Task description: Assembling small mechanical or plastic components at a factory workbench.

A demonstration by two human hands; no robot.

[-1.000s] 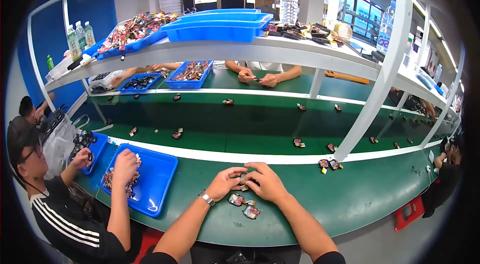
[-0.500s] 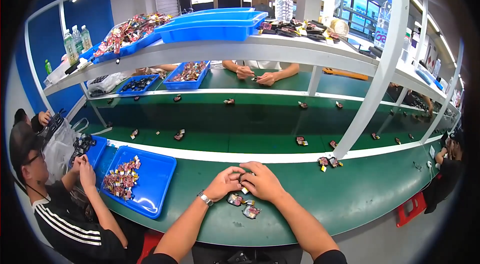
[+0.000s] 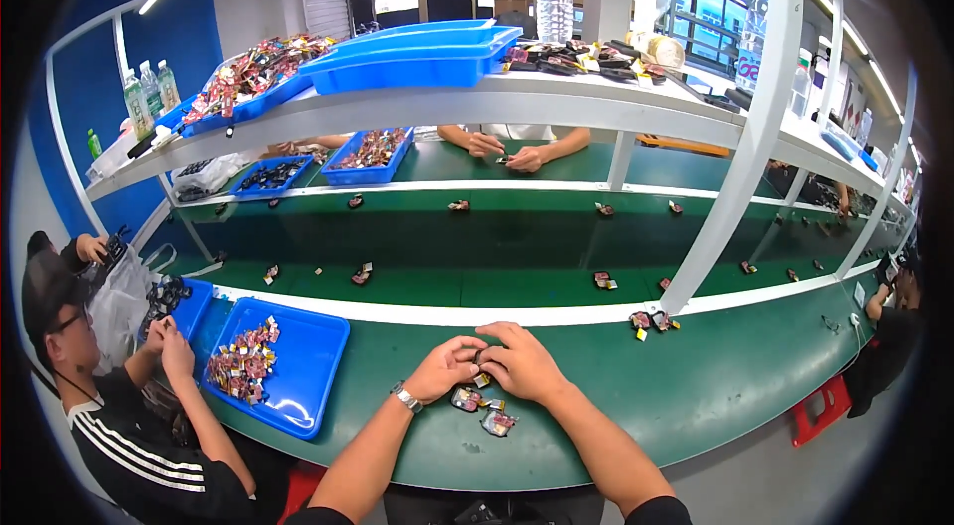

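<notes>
My left hand (image 3: 444,367), with a metal watch on its wrist, meets my right hand (image 3: 522,363) over the green workbench. Between their closed fingertips is a small dark electronic module (image 3: 482,379) with a yellow part showing below; the fingers cover most of it. Just beneath my hands lie two similar modules, one reddish with a dark rim (image 3: 465,399) and one with a clear-looking face and dark edge (image 3: 498,423).
Left of my hands stands a blue tray (image 3: 320,366) with a pile of modules. A co-worker (image 3: 129,396) sits beyond it. Past the white rail (image 3: 447,314), modules dot a green belt (image 3: 477,267). A white post (image 3: 740,167) supports the shelf (image 3: 417,113) overhead.
The module in my fingers has turned slightly, its lower part now looking yellow rather than whitish. Modules on the belt have shifted a little right. My hands stay in nearly the same place.
</notes>
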